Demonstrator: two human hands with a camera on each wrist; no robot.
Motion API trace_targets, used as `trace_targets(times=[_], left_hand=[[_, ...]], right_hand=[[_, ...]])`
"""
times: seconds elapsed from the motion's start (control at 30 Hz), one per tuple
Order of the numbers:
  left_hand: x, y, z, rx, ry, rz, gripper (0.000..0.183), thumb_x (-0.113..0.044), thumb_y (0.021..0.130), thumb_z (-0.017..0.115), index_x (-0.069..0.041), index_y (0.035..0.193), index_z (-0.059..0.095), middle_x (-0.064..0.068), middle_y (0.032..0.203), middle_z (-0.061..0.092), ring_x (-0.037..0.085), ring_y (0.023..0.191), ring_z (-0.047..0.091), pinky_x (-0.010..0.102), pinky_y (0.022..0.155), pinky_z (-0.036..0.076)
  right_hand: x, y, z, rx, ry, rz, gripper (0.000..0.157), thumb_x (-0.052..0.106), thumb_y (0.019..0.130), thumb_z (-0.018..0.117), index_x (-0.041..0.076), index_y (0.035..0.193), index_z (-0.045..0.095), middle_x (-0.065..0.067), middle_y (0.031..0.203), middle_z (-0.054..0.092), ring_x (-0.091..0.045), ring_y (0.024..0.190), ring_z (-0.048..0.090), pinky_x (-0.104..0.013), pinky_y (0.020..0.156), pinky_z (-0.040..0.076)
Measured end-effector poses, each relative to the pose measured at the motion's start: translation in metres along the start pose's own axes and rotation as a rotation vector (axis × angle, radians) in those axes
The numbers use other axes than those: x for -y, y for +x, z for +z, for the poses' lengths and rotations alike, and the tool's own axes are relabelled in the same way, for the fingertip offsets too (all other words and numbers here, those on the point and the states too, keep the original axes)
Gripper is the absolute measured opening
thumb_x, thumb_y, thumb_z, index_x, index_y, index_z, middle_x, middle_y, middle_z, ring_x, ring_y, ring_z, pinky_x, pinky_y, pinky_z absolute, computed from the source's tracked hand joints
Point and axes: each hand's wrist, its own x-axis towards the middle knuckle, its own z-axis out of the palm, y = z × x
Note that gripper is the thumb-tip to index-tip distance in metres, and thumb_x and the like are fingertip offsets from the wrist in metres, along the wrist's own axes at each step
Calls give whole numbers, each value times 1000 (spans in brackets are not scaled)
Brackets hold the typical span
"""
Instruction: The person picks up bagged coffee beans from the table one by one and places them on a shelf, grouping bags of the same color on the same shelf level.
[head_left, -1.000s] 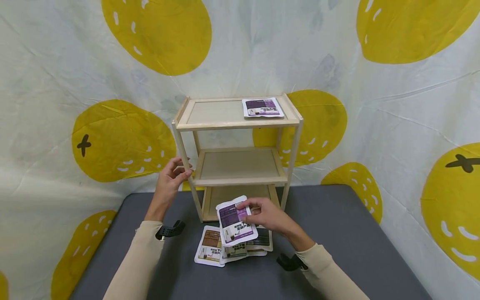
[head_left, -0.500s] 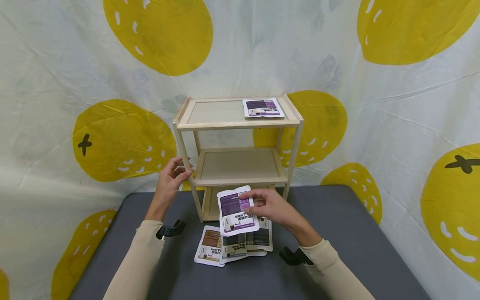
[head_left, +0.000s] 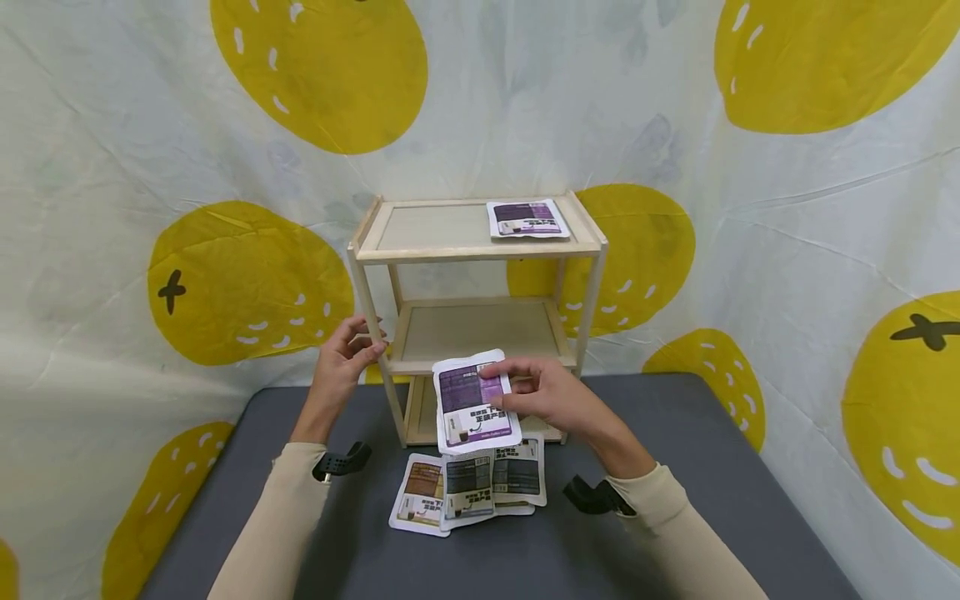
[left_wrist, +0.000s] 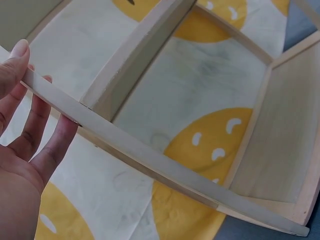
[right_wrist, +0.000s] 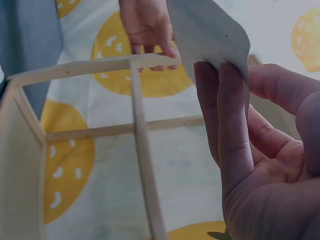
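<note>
My right hand [head_left: 551, 400] pinches a flat white-edged purple pouch [head_left: 467, 417] by its right side, thumb in front and fingers behind. The pouch is raised before the lower tiers of a small wooden shelf [head_left: 427, 229]. From the right wrist view, the pouch's plain pale back [right_wrist: 215, 30] shows, fingertips pressed to it. My left hand [head_left: 337, 367] holds the shelf's front left post; in the left wrist view its thumb and fingers lie on either side of that post [left_wrist: 150, 157]. A similar purple pouch [head_left: 528, 218] lies at the right of the top tier.
On the dark grey table [head_left: 360, 550], in front of the shelf, several pouches overlap: a brown one [head_left: 420, 496] at left, dark ones [head_left: 468, 487] beside it. Behind the shelf hangs a pale cloth [head_left: 525, 100] with yellow fruit prints.
My right hand has lifted the purple pouch up and away from the pile, uncovering more of the dark pouches beneath. The left hand keeps its place on the post.
</note>
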Motion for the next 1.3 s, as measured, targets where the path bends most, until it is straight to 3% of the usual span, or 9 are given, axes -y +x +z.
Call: trace_targets(times=[0.27, 0.43, 0.67, 1.0, 1.13, 1.3], left_hand=[[0, 0, 1, 10, -21, 3, 39, -5, 96, 69, -4, 133, 58, 20, 115, 60, 36, 99, 62, 24, 83, 57], [0, 0, 1, 10, -20, 10, 38, -5, 96, 69, -4, 132, 58, 16, 113, 60, 39, 99, 62, 24, 83, 57], [0, 0, 1, 11, -23, 5, 39, -6, 96, 69, -4, 133, 58, 12, 113, 61, 23, 95, 64, 25, 83, 58], [2, 0, 0, 2, -11, -8, 39, -5, 96, 68, -2, 134, 56, 20, 115, 59, 25, 96, 64, 24, 83, 57], [1, 0, 0, 8, -6, -6, 41, -5, 97, 67, -1, 136, 54, 18, 117, 59, 30, 99, 64, 25, 83, 56], [-1, 0, 0, 2, -10, -18, 39, -7, 97, 68, -7, 134, 57, 13, 115, 60, 24, 97, 65, 25, 83, 56]], right_hand=[[18, 0, -12, -6, 18, -17, 39, 11, 95, 71, 8, 134, 64, -19, 119, 67, -27, 87, 70, -36, 75, 60], [27, 1, -16, 3, 20, -20, 40, 11, 95, 71, 8, 134, 63, -19, 116, 68, -28, 86, 70, -36, 74, 61], [43, 1, -23, -3, 10, -52, 39, 9, 95, 70, 7, 134, 64, -20, 115, 70, -30, 87, 72, -38, 74, 62], [59, 5, -28, -11, -4, -97, 41, 7, 95, 70, 6, 135, 63, -19, 115, 71, -32, 88, 73, -41, 72, 62], [66, 7, -32, -29, -18, -101, 41, 7, 94, 71, 7, 135, 63, -19, 118, 69, -33, 91, 74, -41, 74, 62], [76, 10, -37, -30, -13, -117, 41, 9, 95, 70, 7, 135, 63, -20, 118, 70, -34, 93, 74, -43, 78, 62]])
